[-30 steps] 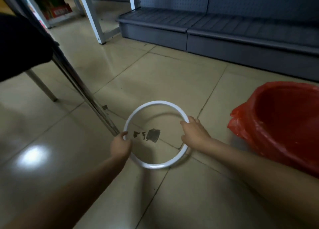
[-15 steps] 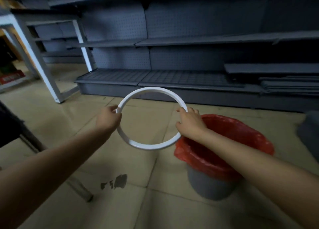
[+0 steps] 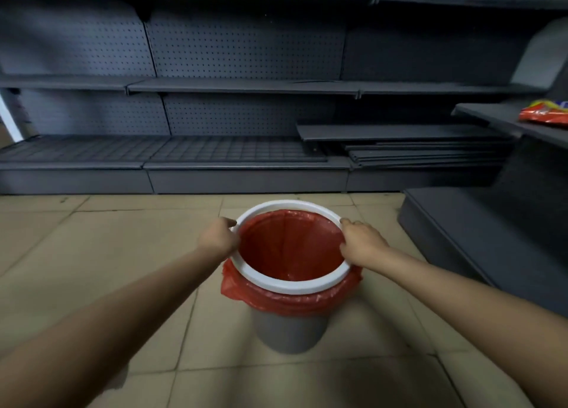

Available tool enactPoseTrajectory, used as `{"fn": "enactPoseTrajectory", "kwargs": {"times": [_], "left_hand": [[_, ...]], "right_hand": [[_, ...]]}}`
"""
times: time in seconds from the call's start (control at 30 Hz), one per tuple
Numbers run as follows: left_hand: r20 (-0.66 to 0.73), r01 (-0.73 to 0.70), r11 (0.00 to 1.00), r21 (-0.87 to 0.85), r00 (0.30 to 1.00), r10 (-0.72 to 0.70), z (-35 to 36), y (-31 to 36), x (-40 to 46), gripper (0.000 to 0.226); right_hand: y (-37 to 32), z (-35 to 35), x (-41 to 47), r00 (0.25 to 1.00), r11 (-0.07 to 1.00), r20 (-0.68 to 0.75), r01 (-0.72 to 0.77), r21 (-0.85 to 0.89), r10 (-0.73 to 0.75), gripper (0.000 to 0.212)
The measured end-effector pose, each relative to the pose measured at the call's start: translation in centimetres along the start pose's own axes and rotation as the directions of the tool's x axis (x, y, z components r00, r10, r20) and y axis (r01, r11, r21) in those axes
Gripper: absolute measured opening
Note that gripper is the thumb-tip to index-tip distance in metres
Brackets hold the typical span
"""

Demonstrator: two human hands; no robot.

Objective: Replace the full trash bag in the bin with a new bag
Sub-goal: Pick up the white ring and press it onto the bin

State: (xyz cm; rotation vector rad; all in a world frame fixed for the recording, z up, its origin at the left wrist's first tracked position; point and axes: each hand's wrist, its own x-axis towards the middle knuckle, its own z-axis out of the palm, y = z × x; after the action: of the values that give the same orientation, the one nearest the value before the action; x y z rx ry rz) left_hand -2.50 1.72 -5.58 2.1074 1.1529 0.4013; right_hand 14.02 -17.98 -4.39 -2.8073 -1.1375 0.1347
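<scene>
Hands are gripping the white retaining ring (image 3: 287,285) at frame centre, left hand (image 3: 217,239) and right hand (image 3: 362,244) on opposite sides, over the red-bagged (image 3: 289,303) grey bin (image 3: 289,333).

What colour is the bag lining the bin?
Red, seen in the head view: the trash bag lines the grey bin.

The picture's right edge cuts off the red packet (image 3: 545,113); its print is unreadable.
</scene>
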Motion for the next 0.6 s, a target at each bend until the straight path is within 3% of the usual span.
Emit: {"fn": "enactPoseTrajectory", "kwargs": {"times": [0.3,0.6], "left_hand": [[0.019,-0.011,0.983,0.184,1.0,0.007,1.4,-0.9,0.3,0.028],[0.064,-0.08,0.95,0.301,0.996,0.063,1.8,-2.0,0.5,0.024]], "right_hand": [[1.3,1.5,0.5,1.0,0.999,-0.027,0.016,-0.036,-0.017,0.026],[1.0,3.0,0.7,0.992,0.999,-0.122,0.007,-0.054,-0.014,0.029]]}}
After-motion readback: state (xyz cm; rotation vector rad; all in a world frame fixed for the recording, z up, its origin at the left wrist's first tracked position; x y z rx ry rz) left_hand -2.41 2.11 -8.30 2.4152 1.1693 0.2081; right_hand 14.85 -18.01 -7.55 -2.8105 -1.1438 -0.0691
